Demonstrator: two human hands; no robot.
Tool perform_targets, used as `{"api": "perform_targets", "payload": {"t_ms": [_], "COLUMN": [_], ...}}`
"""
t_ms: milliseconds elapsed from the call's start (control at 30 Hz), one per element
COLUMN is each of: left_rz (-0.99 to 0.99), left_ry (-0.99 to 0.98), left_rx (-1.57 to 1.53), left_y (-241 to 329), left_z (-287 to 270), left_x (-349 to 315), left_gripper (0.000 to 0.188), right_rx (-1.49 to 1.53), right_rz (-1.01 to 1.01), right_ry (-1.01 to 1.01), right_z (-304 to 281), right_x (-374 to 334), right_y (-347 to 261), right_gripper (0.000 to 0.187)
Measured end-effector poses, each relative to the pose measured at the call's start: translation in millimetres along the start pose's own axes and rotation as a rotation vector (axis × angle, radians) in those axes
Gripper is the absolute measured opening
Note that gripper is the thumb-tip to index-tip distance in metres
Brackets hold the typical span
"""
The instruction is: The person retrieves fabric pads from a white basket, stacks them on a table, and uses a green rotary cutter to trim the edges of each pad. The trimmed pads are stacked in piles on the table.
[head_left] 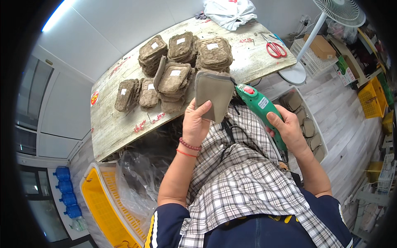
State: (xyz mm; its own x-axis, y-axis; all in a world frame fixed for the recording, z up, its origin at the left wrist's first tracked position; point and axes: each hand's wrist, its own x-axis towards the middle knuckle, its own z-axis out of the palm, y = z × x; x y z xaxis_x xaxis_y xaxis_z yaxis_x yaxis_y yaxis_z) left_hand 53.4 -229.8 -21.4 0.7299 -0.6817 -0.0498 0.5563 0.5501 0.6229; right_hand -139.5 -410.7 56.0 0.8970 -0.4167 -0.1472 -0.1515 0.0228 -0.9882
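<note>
My left hand (196,123) grips a flat grey-beige fabric pad (215,94) with rounded corners and a darker edge, thumb across its lower part. In my right hand (288,129) is a green handheld electric cutter (259,105) with a red button. Its head meets or nearly meets the pad's right edge; whether they touch I cannot tell. Beyond the pad, several stacks of rough brown fibre pads stand on the worn table, among them a front stack (175,78) and a back right stack (214,53). White labels lie on their tops.
Red-handled scissors (276,50) and a white plastic bag (230,13) lie on the table (124,138). At lower left stands a yellow basket (99,202) with clear plastic. A white bin (324,138) of pads is beside my right arm. A fan (316,31) rises at back right.
</note>
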Motion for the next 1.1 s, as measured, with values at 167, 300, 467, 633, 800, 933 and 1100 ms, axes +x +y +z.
{"api": "perform_targets", "payload": {"t_ms": [167,300,467,633,800,933,1100], "left_rz": [-0.105,-0.158,-0.186,-0.229,-0.266,-0.305,-0.447], "left_ry": [-0.001,0.023,0.046,0.075,0.071,0.062,0.027], "left_rx": [0.164,0.24,0.325,0.33,0.344,0.373,0.441], "left_y": [25.2,37.2,37.4,29.1,25.3,29.5,47.4], "left_z": [-8.2,-5.8,-9.8,-12.4,-16.7,-22.5,-29.9], "left_x": [-3.1,-8.1,-13.8,-18.0,-21.3,-25.2,-28.7], "left_gripper": [0.03,0.032,0.033,0.034,0.035,0.036,0.038], "right_rx": [-0.062,-0.165,-0.305,-0.251,-0.18,-0.131,-0.062], "right_rz": [-0.007,-0.028,-0.06,-0.057,-0.024,0.012,0.085], "right_ry": [-0.056,-0.067,-0.052,-0.035,-0.045,-0.086,-0.16], "right_z": [-6.6,-7.6,-4.4,3.7,10.4,13.8,15.5], "right_x": [-2.1,-4.2,-5.4,-3.6,1.2,6.6,9.6], "right_y": [13.4,19.6,25.8,30.8,33.7,32.9,31.4], "right_gripper": [0.044,0.044,0.043,0.043,0.044,0.043,0.042]}}
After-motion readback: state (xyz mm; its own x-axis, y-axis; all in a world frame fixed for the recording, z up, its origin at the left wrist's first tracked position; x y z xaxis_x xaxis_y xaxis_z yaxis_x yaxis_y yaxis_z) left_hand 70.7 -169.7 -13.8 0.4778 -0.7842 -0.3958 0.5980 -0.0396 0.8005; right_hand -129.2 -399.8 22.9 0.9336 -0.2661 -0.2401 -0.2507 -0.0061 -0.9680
